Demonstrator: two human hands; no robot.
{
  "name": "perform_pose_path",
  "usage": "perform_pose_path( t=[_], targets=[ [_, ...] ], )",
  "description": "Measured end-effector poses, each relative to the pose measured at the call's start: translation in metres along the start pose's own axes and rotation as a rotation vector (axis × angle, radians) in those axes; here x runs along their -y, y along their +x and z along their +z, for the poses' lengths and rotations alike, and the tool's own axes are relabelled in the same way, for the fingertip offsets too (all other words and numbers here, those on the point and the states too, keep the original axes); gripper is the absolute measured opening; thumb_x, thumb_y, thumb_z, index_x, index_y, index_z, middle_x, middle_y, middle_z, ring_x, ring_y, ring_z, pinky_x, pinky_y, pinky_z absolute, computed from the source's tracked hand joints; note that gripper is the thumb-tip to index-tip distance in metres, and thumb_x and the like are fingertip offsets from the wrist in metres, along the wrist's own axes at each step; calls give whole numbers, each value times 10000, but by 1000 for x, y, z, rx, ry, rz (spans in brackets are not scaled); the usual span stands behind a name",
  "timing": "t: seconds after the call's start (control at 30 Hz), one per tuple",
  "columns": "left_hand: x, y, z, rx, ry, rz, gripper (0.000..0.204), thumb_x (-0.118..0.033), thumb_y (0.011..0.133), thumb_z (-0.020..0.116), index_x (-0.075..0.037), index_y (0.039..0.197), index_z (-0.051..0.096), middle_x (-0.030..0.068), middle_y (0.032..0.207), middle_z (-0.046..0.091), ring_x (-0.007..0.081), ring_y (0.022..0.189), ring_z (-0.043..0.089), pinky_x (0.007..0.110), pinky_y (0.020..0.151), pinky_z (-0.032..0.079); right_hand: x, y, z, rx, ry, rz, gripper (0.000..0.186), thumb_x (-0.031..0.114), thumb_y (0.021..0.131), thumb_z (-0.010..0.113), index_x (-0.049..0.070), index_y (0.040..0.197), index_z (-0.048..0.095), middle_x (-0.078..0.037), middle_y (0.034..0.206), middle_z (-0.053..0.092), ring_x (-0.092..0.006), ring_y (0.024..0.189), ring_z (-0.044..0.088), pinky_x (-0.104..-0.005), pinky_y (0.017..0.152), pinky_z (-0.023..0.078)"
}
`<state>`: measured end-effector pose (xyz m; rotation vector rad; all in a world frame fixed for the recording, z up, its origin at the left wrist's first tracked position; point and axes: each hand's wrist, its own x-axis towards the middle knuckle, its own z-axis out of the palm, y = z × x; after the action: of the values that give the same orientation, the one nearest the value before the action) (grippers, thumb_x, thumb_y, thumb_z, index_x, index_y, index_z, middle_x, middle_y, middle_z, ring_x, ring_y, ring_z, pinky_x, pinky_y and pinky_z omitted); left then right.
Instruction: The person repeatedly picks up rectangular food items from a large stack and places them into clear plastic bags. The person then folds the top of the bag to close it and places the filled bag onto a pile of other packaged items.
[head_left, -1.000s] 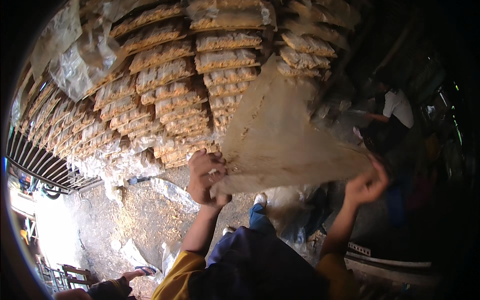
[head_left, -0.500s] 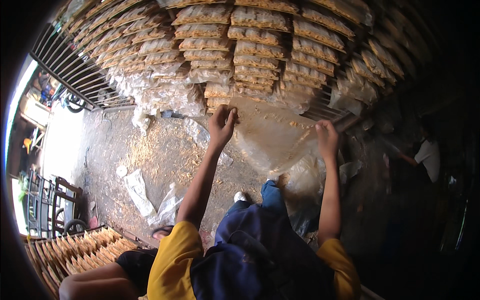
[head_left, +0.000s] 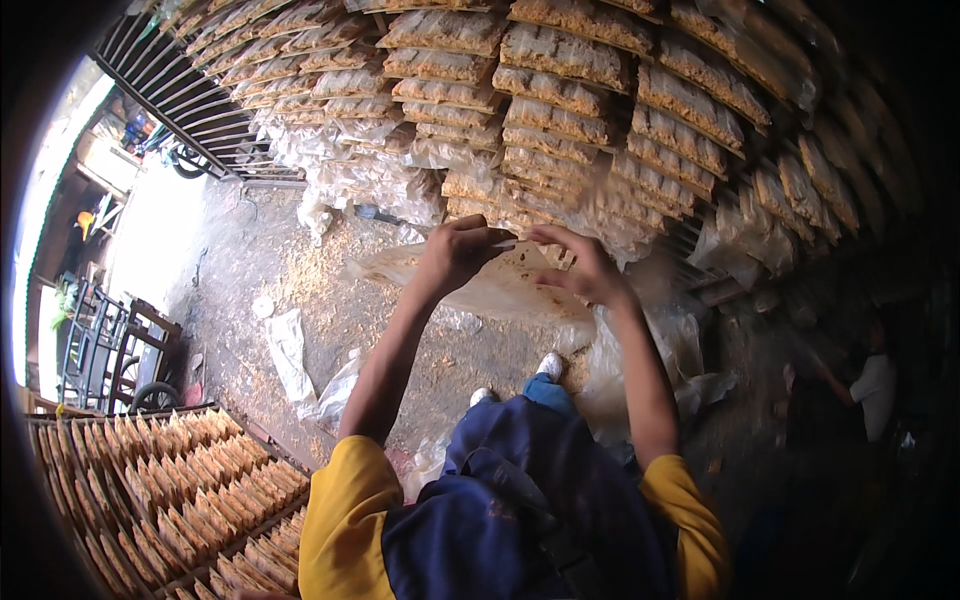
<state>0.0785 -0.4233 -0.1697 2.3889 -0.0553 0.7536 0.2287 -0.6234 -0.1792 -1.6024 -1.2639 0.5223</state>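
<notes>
My left hand [head_left: 463,250] pinches a thin, translucent plastic sheet [head_left: 497,292] with brownish flecks along its edge. The sheet hangs loosely below and to both sides of my fingers, over the littered floor. My right hand [head_left: 578,266] is close to the right of it at the sheet, fingers curved and apart, not visibly gripping it. Just beyond both hands rise tiered stacks of clear-wrapped packs [head_left: 560,62] with pale orange, crumbly contents, on thin boards. Plastic wrapping [head_left: 350,150] hangs bunched at the lower part of the stacks.
Another rack of upright packs [head_left: 180,460] fills the lower left. A wheeled cart [head_left: 115,355] stands near the bright doorway at left. Loose plastic [head_left: 292,360] and crumbs [head_left: 315,265] litter the floor. A person [head_left: 865,390] in a pale shirt is in the dim right side.
My hands have come closer together from holding the sheet stretched wide. My right hand's fingers have spread off the corner it pinched. The sheet has sagged and shifted leftward.
</notes>
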Motion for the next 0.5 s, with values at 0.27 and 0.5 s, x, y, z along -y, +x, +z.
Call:
perform_pose_path(
  t=[0.27,0.5],
  targets=[
    [30,18,-22,-181,161,-28,185,-54,795,763,-61,979,749,69,709,599,195,599,601,321,537,479,-45,85,32,162,156,83,152,180,835,764,88,956,774,-69,858,760,-109,776,708,-299,731,541],
    [65,-5,-76,-413,339,-147,146,-61,806,766,-63,950,742,78,697,602,209,586,597,326,534,481,-92,83,72,155,-18,185,259,322,801,795,94,921,774,-88,856,746,-171,820,711,-310,757,523]
  ],
)
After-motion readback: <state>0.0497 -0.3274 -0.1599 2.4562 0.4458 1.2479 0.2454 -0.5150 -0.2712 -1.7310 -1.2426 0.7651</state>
